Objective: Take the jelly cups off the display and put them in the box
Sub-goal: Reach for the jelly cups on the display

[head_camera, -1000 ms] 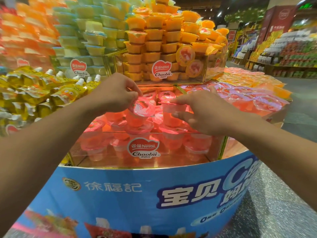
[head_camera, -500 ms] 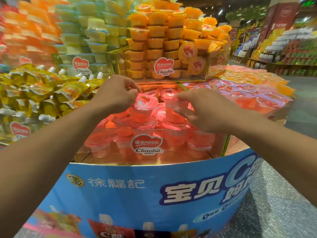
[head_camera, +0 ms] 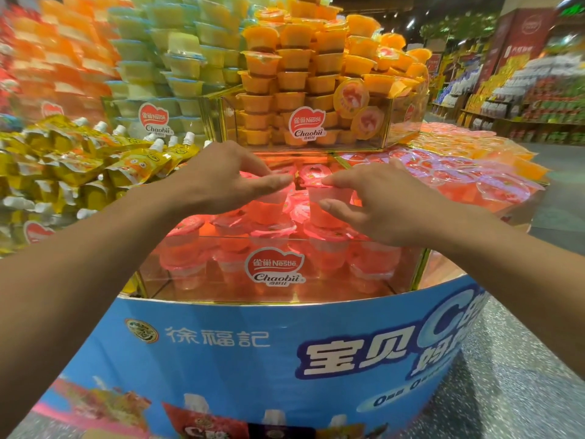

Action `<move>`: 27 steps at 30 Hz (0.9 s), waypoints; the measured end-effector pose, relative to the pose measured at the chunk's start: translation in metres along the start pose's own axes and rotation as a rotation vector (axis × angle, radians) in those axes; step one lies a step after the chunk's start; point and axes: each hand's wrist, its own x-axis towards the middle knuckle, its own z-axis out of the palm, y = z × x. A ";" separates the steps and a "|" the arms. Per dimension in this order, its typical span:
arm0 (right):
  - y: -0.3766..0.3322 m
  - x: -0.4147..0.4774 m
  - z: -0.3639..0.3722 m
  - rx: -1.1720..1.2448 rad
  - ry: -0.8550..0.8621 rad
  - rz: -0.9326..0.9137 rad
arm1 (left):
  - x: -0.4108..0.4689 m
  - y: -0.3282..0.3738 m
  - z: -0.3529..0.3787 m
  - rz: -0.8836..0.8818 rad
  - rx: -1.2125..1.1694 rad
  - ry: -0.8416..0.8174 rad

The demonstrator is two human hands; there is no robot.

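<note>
Your left forearm (head_camera: pixel 79 248) and right forearm (head_camera: pixel 506 264), both bare, reach forward from the lower corners and converge toward the middle. Your left hand (head_camera: pixel 221 182) shows its back, knuckles up. Its fingers curl down over a pink jelly cup (head_camera: pixel 267 204), with the forefinger stretched out to the right along the top. Your right hand (head_camera: pixel 386 204) lies palm down just beside it. It pinches a second pink jelly cup (head_camera: pixel 321 217), forefinger on the rim and thumb against the side wall. The two forefinger tips are near each other but apart.
</note>
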 end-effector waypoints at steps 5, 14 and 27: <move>0.000 -0.001 0.000 -0.004 -0.001 0.003 | -0.006 -0.003 -0.003 0.063 0.059 -0.028; 0.000 -0.001 0.002 0.015 0.027 -0.009 | -0.021 0.000 0.009 0.126 -0.025 0.058; -0.006 -0.012 -0.003 0.050 0.015 -0.037 | -0.027 0.002 -0.001 0.074 0.103 -0.088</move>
